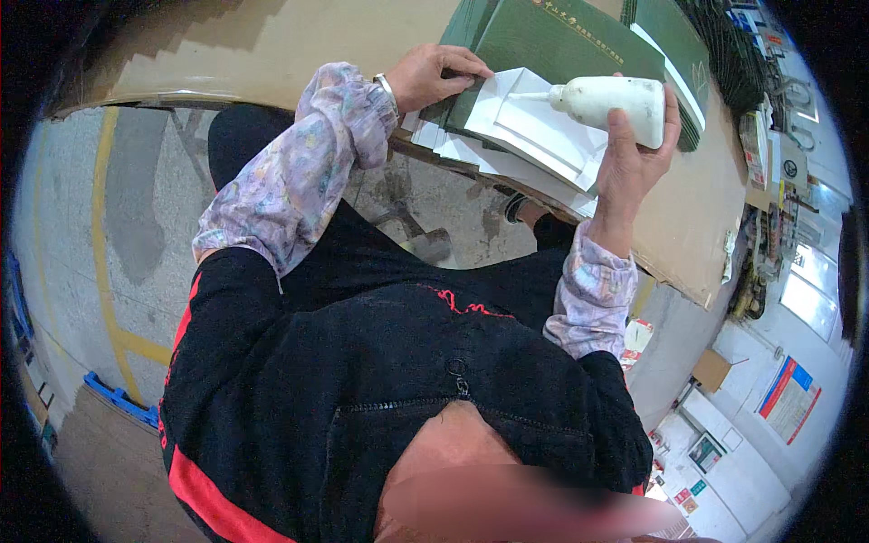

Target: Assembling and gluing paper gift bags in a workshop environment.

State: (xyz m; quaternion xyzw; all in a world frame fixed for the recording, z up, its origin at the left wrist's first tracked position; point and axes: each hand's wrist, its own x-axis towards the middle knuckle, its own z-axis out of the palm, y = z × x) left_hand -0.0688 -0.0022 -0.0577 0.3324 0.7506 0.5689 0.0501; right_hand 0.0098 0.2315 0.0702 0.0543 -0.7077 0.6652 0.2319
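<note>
In my right hand (638, 167) is a white squeeze bottle (615, 104), tipped on its side with its thin nozzle pointing left. The nozzle tip is over a folded white paper piece (516, 122) that looks like an envelope or pocket. The paper lies on a dark green folder cover (575, 41). With fingers pinched together, my left hand (439, 77) grips the paper's upper left corner. Whether any glue has come out of the nozzle is too small to tell.
More green folders (670, 45) with white sheets are stacked behind and to the right. Under the folder, white papers (453, 149) stick out at the table's near edge. Brown board (244, 50) covers the table. A dark pile (724, 63) stands at the far right.
</note>
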